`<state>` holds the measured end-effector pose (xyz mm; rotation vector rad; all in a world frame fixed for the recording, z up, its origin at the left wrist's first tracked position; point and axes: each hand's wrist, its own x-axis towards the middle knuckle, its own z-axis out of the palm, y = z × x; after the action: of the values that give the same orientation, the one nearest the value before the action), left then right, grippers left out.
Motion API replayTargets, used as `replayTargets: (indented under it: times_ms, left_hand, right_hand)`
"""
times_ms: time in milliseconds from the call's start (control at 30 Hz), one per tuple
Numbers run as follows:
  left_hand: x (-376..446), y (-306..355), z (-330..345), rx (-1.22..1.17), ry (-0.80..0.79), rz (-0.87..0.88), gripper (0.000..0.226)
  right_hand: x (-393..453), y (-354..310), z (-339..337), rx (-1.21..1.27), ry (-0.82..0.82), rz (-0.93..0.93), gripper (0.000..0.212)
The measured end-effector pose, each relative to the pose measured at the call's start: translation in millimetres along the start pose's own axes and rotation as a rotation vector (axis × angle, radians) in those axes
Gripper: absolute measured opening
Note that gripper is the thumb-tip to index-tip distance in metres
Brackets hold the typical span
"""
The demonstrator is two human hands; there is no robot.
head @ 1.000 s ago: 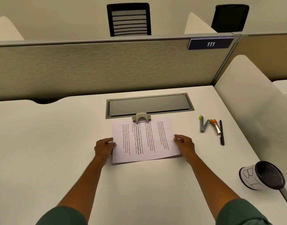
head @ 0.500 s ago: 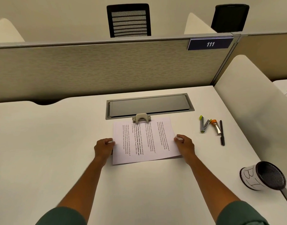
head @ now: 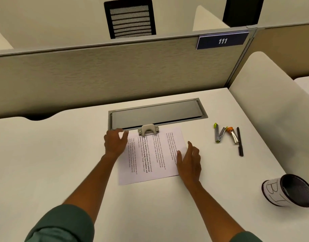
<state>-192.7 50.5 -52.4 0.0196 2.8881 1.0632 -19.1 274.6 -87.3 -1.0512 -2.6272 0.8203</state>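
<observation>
A printed sheet of paper [head: 155,158] lies on the white desk [head: 62,163], its text turned sideways. A small beige hole punch [head: 148,130] sits on the paper's far edge. My left hand [head: 115,143] rests over the sheet's far left corner, fingers spread toward the punch and holding nothing. My right hand [head: 189,160] lies at the paper's right edge with straight fingers pointing away from me, its thumb on the sheet.
A grey cable hatch [head: 157,114] is set in the desk behind the punch. To the right lie two staplers [head: 225,134] and a black pen [head: 239,144]. A mesh cup labelled "BI" [head: 283,192] lies tipped at the right edge. Partitions stand behind and right.
Both hands have let go of the paper's side edges. My left hand moved forward to the far left corner by the punch; my right hand opened flat at the right edge.
</observation>
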Motion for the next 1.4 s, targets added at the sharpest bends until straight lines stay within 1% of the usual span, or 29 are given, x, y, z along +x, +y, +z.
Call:
replayTargets:
  times_ms: [133,333,500,633,767,867,967,1100,1400]
  left_hand:
    - [19,27,17,0.083,-0.048,0.086,0.052]
    - [41,60,45,0.184,-0.085,0.194,0.054]
    - [64,72,69,0.267,-0.126,0.282,0.066]
    - [77,80,87,0.354,-0.153,0.325,0.07]
    - [85,87,101,0.451,-0.163,0.382,0.077]
    - [89,88,107,0.511,-0.172,0.414,0.077]
    - [90,84,112,0.551,-0.187,0.411,0.076]
    - [88,80,117,0.548,-0.218,0.369,0.078]
    - [91,76,122,0.557,-0.238,0.332,0.079]
  right_hand:
    - [-3,1,16,-0.135,0.067,-0.059,0.058]
    - [-9,8,30,-0.276,0.072,-0.094,0.047]
    - [-9,12,33,-0.311,0.08,-0.087,0.046]
    - [-9,13,35,-0.308,0.09,-0.095,0.041]
    - [-8,13,36,-0.323,0.098,-0.119,0.046]
    - [-6,13,37,-0.353,0.068,-0.142,0.056]
    - [-3,13,37,-0.378,0.015,-0.13,0.063]
    - [-3,13,36,-0.393,-0.043,-0.105,0.063]
    - [-4,12,36,-0.411,-0.073,-0.098,0.065]
